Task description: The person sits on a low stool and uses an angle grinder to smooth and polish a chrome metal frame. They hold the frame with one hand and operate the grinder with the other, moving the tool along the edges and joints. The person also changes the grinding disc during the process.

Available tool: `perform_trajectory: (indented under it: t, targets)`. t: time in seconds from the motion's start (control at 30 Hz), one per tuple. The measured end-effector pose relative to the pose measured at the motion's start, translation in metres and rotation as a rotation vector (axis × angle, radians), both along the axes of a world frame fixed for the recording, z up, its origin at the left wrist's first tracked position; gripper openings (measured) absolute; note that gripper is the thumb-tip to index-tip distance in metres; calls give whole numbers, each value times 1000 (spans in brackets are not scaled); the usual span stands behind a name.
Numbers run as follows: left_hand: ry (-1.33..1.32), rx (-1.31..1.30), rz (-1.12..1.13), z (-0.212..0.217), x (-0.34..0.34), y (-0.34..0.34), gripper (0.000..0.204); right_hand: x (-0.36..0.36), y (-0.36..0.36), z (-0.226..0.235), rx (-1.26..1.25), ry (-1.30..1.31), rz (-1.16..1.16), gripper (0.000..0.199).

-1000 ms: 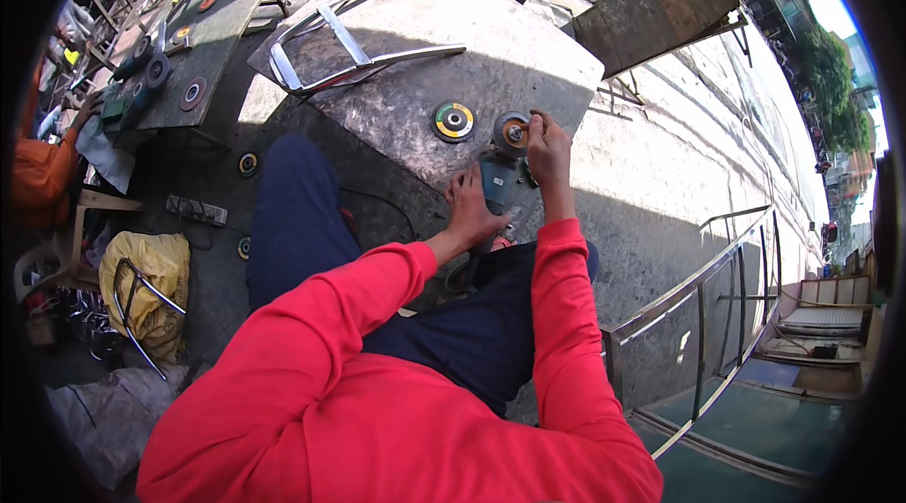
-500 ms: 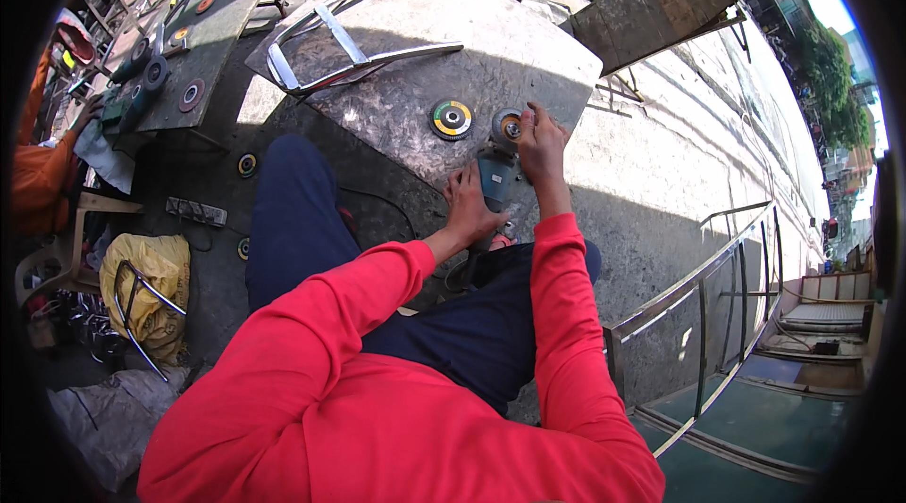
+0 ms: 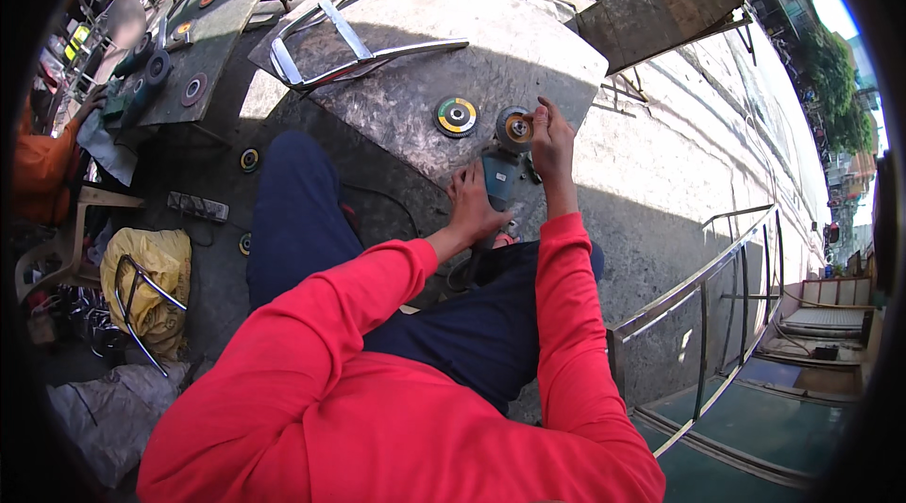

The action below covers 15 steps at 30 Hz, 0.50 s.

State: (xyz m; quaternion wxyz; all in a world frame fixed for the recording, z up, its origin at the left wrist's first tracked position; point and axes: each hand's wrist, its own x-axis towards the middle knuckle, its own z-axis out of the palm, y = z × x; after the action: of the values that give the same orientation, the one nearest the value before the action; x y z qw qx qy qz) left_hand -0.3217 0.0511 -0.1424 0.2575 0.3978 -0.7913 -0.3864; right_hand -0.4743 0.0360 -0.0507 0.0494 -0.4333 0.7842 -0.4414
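A teal angle grinder [image 3: 499, 177] rests at the near edge of the worktable, its head pointing away from me. My left hand [image 3: 471, 205] wraps round its body. On the grinder's head sits a dark round grinding disc [image 3: 515, 129] with a brownish centre, facing up. At the disc's right edge, my right hand [image 3: 551, 142] grips it with thumb and fingers; the exact hold is partly hidden. Just left of the head, a flap disc [image 3: 456, 116] with a yellow and green label lies flat on the table.
A bent chrome frame [image 3: 354, 45] lies across the far left of the worktable [image 3: 396, 130]. Another table [image 3: 219, 41] at the left bears discs and tools, beside a person in an orange sleeve [image 3: 42, 168]. A metal rack [image 3: 703, 305] stands right. A power strip [image 3: 197, 207] lies on the floor.
My right hand has shifted slightly right, and its fingers have changed position at the disc. More of the disc's face shows now. My left hand stays on the grinder.
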Motion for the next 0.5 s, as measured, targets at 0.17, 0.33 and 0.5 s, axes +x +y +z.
perform_trajectory:
  t: [0.17, 0.33, 0.5]
  targets:
    - [-56, 34, -32, 5, 1, -2, 111, 2, 1, 1, 11, -49, 129, 38]
    - [-54, 42, -39, 1, 0, -1, 109, -3, 5, -3, 126, 325, -9, 39]
    - [-40, 61, -15, -2, 0, 1, 111, -2, 4, -2, -101, -13, 188, 37]
